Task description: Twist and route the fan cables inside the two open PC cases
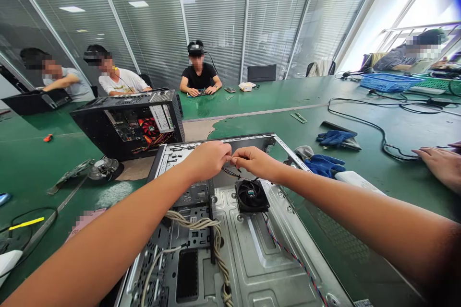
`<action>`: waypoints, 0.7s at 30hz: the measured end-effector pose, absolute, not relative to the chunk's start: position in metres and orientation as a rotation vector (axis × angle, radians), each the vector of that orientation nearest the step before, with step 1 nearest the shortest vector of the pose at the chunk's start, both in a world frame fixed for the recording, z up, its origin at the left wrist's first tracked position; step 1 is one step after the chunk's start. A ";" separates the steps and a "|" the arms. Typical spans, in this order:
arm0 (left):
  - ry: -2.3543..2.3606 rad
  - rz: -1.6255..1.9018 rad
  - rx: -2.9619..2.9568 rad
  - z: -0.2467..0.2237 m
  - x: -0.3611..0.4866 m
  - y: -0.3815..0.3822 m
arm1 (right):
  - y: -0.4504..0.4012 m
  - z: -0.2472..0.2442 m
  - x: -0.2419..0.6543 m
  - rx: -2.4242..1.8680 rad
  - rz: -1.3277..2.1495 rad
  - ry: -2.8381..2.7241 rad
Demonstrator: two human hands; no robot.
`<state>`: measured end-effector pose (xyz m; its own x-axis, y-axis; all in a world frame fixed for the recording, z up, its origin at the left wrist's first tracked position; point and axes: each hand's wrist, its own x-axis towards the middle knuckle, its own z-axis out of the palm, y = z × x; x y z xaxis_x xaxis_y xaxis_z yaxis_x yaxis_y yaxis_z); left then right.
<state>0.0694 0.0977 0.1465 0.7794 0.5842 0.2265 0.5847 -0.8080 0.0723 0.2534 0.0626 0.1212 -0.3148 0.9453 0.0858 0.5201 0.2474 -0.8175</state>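
Observation:
Both of my hands meet fingertip to fingertip above the far end of an open metal computer case (248,259). My left hand (215,159) is closed in a pinch, and my right hand (257,163) pinches close beside it. Thin dark cables (230,171) run down from between the fingers; their ends are hidden. Below my right hand, a black case fan (252,195) lies on the bare metal panel, with a twisted red and blue cable (284,248) trailing from it. A twisted beige cable bundle (218,237) crosses the drive bay side.
A second black computer tower (126,124) stands behind on the left. Blue gloves (324,165) and a white box-like object (360,181) lie at right, near another person's hand (441,165). Black cables (374,127) and a blue basket (389,81) are farther back. Several people sit around the green table (259,122).

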 end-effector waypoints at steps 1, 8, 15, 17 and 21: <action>-0.967 -0.375 -2.962 0.147 0.069 0.097 | 0.063 0.121 0.254 -1.331 0.931 -1.940; -0.949 -0.452 -3.000 0.147 0.069 0.095 | 0.064 0.118 0.256 -1.299 0.904 -1.932; -0.955 -0.453 -2.988 0.143 0.071 0.096 | 0.063 0.118 0.257 -1.298 0.936 -1.897; -0.965 -0.440 -2.988 0.142 0.072 0.096 | 0.064 0.118 0.257 -1.287 0.948 -1.888; -0.981 -0.450 -2.989 0.140 0.073 0.096 | 0.064 0.117 0.257 -1.280 0.961 -1.868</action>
